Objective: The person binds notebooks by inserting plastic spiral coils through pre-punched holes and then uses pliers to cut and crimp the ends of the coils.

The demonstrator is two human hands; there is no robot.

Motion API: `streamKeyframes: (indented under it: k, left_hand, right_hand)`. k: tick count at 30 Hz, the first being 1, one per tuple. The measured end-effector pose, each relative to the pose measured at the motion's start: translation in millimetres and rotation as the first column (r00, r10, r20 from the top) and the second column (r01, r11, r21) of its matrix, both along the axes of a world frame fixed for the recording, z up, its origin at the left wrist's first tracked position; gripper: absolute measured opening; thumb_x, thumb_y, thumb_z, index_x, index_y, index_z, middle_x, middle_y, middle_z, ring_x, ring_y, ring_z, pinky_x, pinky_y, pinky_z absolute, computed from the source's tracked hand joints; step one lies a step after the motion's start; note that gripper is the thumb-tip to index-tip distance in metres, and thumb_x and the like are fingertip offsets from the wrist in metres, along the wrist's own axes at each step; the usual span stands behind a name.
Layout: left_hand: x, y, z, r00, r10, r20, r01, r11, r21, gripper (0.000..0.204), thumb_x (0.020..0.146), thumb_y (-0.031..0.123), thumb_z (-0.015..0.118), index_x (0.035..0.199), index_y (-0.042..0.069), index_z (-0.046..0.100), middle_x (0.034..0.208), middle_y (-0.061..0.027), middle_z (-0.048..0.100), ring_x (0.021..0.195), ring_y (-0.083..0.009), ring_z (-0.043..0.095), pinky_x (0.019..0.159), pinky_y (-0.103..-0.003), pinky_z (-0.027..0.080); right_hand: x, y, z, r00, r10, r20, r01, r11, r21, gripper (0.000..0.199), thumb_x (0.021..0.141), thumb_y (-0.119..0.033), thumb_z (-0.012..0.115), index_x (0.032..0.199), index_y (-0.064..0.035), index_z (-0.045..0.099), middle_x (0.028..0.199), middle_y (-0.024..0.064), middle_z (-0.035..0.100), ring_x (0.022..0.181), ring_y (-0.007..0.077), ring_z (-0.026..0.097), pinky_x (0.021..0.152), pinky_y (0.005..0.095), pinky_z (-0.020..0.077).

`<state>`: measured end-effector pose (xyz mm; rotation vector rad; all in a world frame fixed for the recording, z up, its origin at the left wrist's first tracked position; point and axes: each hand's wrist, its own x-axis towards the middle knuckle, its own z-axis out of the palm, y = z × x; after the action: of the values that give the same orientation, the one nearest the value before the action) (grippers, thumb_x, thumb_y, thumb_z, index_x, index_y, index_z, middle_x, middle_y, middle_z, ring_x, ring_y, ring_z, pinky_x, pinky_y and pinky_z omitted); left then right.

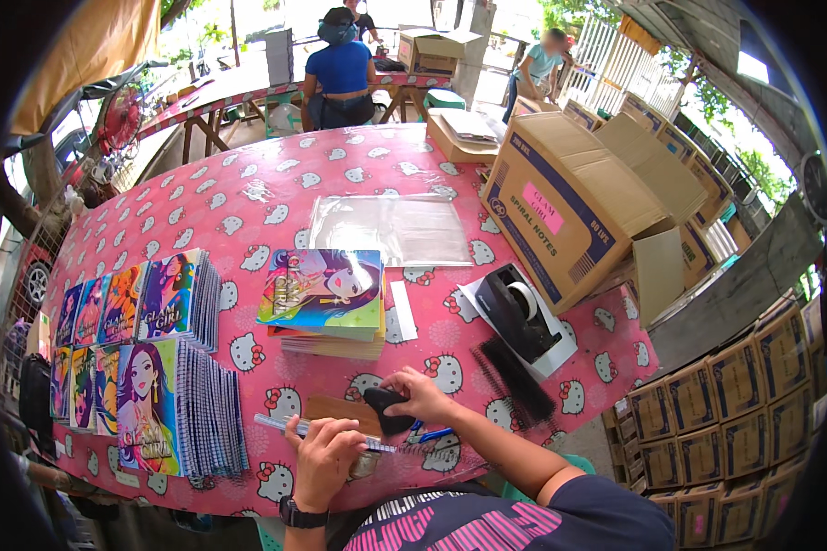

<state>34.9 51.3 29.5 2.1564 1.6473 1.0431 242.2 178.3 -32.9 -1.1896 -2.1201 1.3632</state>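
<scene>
My right hand (417, 395) is closed on a black rounded object (390, 421) whose kind I cannot make out, over a small brown board (340, 410). My left hand (331, 450) has its fingers bent over a pale clear strip (274, 423) that lies like a ruler; whether it grips the strip is unclear. A dark spiral binding coil (436, 452) stretches to the right from beside that hand. Blue pens (435, 434) lie just below my right hand. Beyond both hands sits a stack of colourful illustrated notebook covers and pages (326, 285).
Spiral notebooks (147, 395) stand in rows at the left. A black tape dispenser (516, 312) and a bundle of black coils (515, 381) lie at the right, near an open carton (551, 211). Clear plastic sleeves (390, 230) lie farther back. Several people are around the far table.
</scene>
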Motion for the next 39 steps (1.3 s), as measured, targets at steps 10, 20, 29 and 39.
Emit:
streamKeyframes:
  k: [10,20,29,39]
  left_hand:
    - [-11.3,-3.5,2.4,0.996,0.07,-0.045,-0.071,0.997,-0.025,0.029,0.064,0.021,0.08,0.089,0.017,0.067,0.098,0.0029,0.065,0.105,-0.0192,0.057,0.109,-0.056,0.01]
    - [-13.4,1.4,1.9,0.992,0.119,-0.039,-0.119,0.993,-0.002,0.029,0.059,0.019,0.081,0.083,0.016,0.067,0.091,0.0028,0.065,0.101,-0.0198,0.058,0.11,-0.056,0.01]
    - [-19.0,1.1,-5.0,0.994,0.107,-0.031,-0.108,0.994,-0.009,0.028,0.057,0.017,0.079,0.082,0.017,0.066,0.082,0.0009,0.063,0.091,-0.0197,0.059,0.112,-0.056,0.011]
    - [-16.7,3.1,-3.6,0.993,0.121,-0.006,-0.121,0.993,0.009,0.024,0.055,0.013,0.079,0.076,0.015,0.066,0.076,0.0009,0.063,0.085,-0.019,0.059,0.111,-0.054,0.013]
  right_hand:
    - [4.3,-26.0,-31.9,0.935,0.015,0.353,-0.216,0.815,0.538,0.051,0.062,-0.027,0.078,0.107,-0.0144,0.057,0.124,0.0125,0.042,0.122,0.0336,0.034,0.101,0.0443,0.0279]
    - [2.3,-10.2,-25.9,0.932,0.032,0.36,-0.218,0.846,0.487,0.063,0.07,-0.046,0.075,0.122,-0.0149,0.058,0.136,0.0218,0.039,0.125,0.0425,0.038,0.102,0.0509,0.0362]
    - [-7.4,-15.5,57.3,0.82,0.48,-0.312,-0.531,0.841,-0.101,0.064,0.076,-0.057,0.068,0.119,-0.0099,0.064,0.123,0.0175,0.054,0.12,0.0329,0.047,0.103,0.0436,0.0337]
    - [-10.2,-17.8,59.2,0.818,0.48,-0.316,-0.497,0.867,0.031,0.064,0.072,-0.054,0.074,0.116,-0.0097,0.063,0.125,0.0189,0.05,0.117,0.0354,0.049,0.1,0.0435,0.0392]
